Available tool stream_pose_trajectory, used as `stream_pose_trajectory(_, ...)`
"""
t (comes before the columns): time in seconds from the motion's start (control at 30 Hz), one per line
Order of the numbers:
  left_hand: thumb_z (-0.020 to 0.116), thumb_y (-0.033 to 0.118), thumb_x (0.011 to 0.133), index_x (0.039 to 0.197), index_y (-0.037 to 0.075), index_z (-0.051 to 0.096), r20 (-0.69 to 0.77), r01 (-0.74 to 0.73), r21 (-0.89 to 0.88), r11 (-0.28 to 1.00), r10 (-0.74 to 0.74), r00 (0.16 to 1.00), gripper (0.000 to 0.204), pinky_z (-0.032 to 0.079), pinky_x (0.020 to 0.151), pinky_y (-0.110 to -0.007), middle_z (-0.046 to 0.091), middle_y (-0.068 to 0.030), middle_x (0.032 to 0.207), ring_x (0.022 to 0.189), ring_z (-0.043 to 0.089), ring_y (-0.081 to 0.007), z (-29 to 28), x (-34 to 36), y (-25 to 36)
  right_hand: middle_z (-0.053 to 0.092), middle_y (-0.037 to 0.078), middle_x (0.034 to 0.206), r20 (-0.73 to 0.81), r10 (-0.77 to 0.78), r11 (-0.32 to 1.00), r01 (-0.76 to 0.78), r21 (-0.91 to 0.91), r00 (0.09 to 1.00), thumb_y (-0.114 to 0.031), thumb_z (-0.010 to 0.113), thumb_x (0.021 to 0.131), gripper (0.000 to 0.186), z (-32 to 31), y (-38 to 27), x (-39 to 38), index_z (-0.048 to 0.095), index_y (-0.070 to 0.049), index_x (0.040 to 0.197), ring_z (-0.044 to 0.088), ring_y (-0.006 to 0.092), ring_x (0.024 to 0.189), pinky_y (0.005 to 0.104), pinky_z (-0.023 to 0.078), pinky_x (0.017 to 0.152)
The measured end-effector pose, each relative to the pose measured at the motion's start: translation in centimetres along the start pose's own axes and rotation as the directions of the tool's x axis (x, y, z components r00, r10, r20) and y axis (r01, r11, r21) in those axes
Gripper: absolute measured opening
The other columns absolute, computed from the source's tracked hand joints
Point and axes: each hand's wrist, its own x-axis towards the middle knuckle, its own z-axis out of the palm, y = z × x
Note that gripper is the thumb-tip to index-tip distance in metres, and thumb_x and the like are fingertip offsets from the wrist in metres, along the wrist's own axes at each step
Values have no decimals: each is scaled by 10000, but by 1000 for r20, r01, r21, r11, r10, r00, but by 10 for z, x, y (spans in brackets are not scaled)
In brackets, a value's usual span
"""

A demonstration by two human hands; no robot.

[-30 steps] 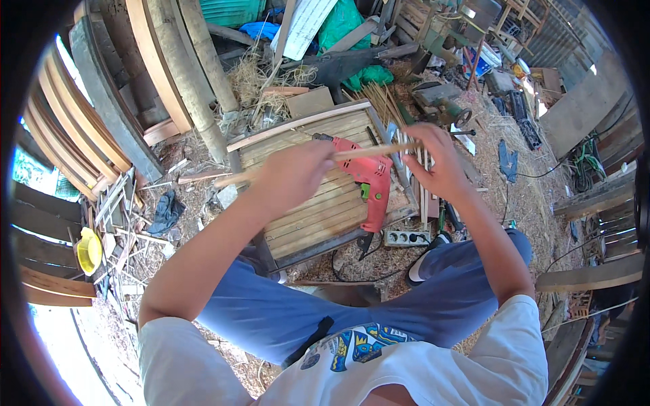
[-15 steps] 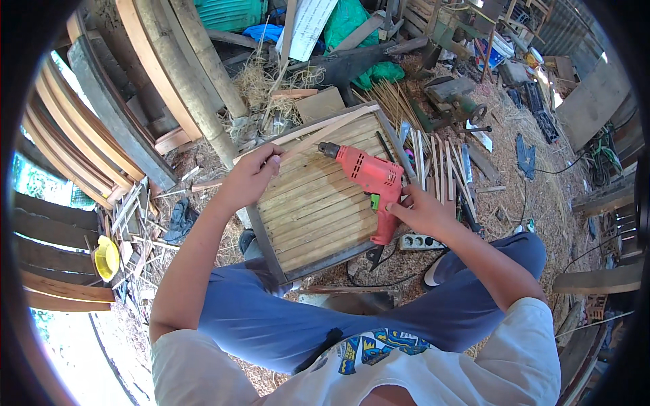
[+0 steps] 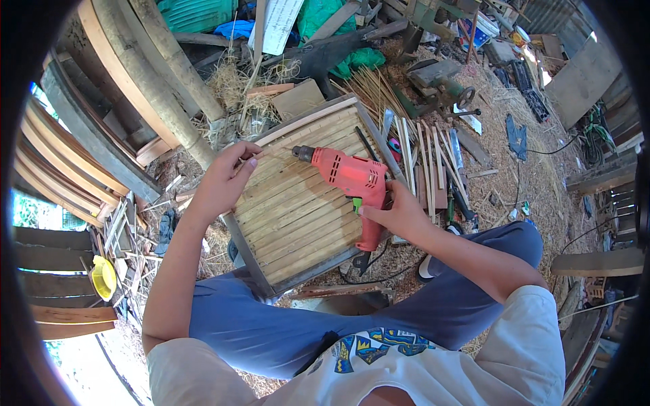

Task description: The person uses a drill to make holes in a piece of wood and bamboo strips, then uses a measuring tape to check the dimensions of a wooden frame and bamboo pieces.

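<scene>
A red power drill (image 3: 349, 179) with a green trigger is held by the grip in my right hand (image 3: 396, 210). Its chuck (image 3: 303, 153) points left over a slatted wooden panel (image 3: 298, 233) in a dark frame, which rests before my knees. My left hand (image 3: 227, 177) is at the panel's upper left edge, its thumb and fingers drawn together near the chuck. What they pinch is too small to make out. A thin pale wooden strip (image 3: 308, 120) lies along the panel's far edge, close to my left fingertips.
Several loose wooden strips (image 3: 433, 159) lie right of the panel, with a bench vise (image 3: 443, 91) beyond. A black cord (image 3: 386, 277) runs on the shaving-covered ground. Curved timbers (image 3: 95, 139) stand at left, near a yellow bowl (image 3: 103, 277).
The pale strip, which slanted across the panel from my left fingers, now lies along its far edge. The view has shifted; the drill stays in my right hand.
</scene>
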Motion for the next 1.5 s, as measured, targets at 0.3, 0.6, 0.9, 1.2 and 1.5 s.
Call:
stream_pose_trajectory(0.3,568,188,1108,1292,2,622,20,-49,-37,998,50,999,267,494,937,-315,659,-71,1028,1004,621,-153,0,3,20,686,79,1199,103,13,961,-41,272,995,-115,814,855,539,6,0,8,584,-3,1329,675,153,1039,333,559,922)
stream_pose_trajectory(0.6,529,127,1094,1122,-4,610,-14,-11,83,997,12,1000,157,490,785,-326,653,-87,908,826,613,-170,-6,-8,25,694,69,1155,301,71,570,-287,770,951,1,637,918,529,-2,-42,-1,534,-104,1426,733,197,868,349,615,739)
stream_pose_trajectory(0.9,502,51,987,969,-4,551,-131,-143,147,979,163,978,76,452,661,-390,558,-181,756,655,550,-288,-16,-17,46,699,101,1055,207,-23,587,-155,795,978,-10,662,862,527,-54,-48,12,540,-71,1371,686,188,720,292,524,517)
stream_pose_trajectory(1.2,593,110,1021,1098,44,605,-79,-201,269,942,230,970,102,514,675,-391,641,-170,864,722,656,-330,34,-22,68,692,130,1096,-318,-224,460,388,799,921,-104,619,880,490,-173,-85,-25,535,-25,1356,664,205,722,309,540,583)
stream_pose_trajectory(1.5,666,122,942,1001,60,583,386,-572,336,749,444,809,119,553,691,-457,571,-131,921,792,657,-351,125,-8,71,575,71,1040,-208,-212,298,266,917,955,-109,517,933,472,-220,-45,-22,445,36,1376,455,68,591,251,426,535)
